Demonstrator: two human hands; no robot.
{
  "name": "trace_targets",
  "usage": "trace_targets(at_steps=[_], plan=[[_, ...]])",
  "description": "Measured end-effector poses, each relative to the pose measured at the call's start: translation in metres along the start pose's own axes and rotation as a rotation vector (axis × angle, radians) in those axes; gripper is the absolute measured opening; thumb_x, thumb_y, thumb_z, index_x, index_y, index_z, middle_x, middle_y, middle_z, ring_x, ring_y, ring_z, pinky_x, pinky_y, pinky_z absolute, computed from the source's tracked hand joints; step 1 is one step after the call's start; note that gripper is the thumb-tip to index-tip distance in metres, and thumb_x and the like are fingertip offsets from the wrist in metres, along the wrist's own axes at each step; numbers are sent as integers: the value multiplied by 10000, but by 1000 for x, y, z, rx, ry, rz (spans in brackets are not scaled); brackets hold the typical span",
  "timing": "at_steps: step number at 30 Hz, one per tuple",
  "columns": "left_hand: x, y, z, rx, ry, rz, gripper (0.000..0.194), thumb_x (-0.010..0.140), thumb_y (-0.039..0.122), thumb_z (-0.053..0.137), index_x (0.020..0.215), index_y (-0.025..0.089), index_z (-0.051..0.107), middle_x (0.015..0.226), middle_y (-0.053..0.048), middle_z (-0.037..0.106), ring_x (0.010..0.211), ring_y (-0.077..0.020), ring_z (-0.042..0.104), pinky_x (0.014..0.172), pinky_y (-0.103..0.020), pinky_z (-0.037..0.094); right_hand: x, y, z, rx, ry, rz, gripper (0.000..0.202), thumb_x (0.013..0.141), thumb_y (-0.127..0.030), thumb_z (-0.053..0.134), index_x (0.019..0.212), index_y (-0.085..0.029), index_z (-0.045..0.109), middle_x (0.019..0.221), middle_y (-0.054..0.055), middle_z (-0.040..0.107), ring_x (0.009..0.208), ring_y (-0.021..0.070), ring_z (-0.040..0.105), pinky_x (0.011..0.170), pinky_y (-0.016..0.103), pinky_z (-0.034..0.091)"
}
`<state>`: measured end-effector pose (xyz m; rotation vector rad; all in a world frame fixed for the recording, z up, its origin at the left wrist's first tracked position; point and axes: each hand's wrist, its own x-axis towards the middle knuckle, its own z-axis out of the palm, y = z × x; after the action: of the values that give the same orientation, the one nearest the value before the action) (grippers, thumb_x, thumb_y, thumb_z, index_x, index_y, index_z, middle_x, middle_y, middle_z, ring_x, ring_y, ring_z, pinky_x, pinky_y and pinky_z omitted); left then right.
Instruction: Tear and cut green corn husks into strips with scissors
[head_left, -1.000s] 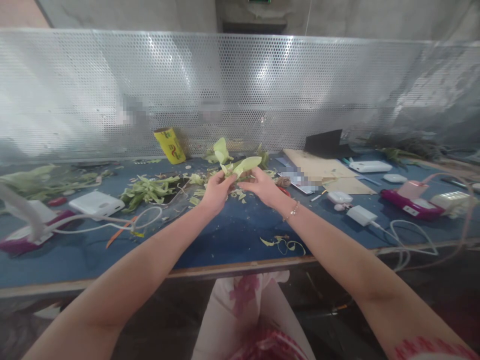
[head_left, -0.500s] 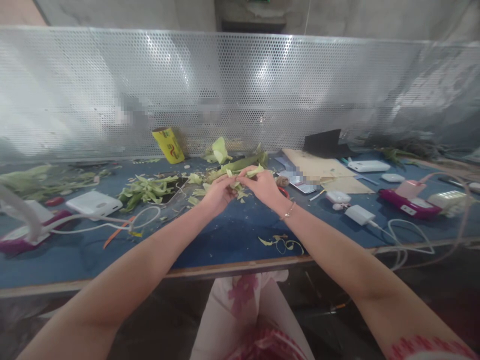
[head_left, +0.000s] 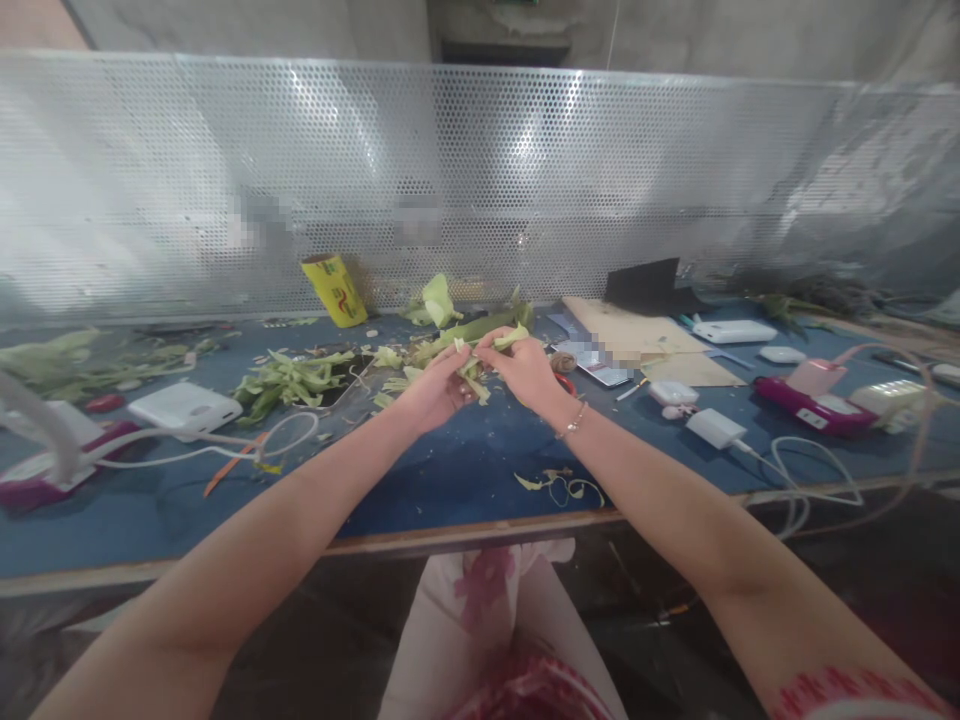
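Over the middle of the blue table my left hand (head_left: pixel 441 392) and my right hand (head_left: pixel 525 370) meet, fingertips nearly touching. Both are closed in a pinch on pale green corn husk strips (head_left: pixel 513 337). A strip end sticks up over my right fingers, and more pieces hang below my left fingers. Just behind the hands lie long green husk leaves (head_left: pixel 484 325) and an upright pale husk piece (head_left: pixel 437 300). A heap of husk strips (head_left: pixel 296 382) lies to the left, partly over a dark flat object. My fingers hide part of what they grip.
A yellow tube (head_left: pixel 335 290) leans by the perforated metal screen (head_left: pixel 480 170). A white power bank (head_left: pixel 184 408) and cables lie left. Right of the hands are a twine ball (head_left: pixel 562 362), brown paper (head_left: pixel 637 322), a charger (head_left: pixel 716 428) and a purple power strip (head_left: pixel 814 408). Husk scraps (head_left: pixel 559 485) lie near the front edge.
The hands stay together at almost the same spot. My left fingers have shifted slightly on the husk strips, and more of the pale pieces shows below them.
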<state>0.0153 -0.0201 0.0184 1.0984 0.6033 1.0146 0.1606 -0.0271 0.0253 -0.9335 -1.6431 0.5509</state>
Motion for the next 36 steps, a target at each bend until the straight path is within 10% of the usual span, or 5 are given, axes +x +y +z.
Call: trace_targets(at_steps=[20,36], plan=[[8,-8,-2,430,98,217,285,592,98,613,867,153,562,767,0,579,627,-102,545,590,-258,458,-1,3,2,-203,16,-43,110,750,-289,597,699,-198,630,709,3,647,663,146,565,685,273,399],[2,-1,-1,245,108,225,293,632,387,722,730,170,551,736,21,566,700,-93,530,644,-235,434,2,10,-2,-19,13,4,151,745,-337,603,715,-189,589,602,-20,575,573,128,543,597,258,412]])
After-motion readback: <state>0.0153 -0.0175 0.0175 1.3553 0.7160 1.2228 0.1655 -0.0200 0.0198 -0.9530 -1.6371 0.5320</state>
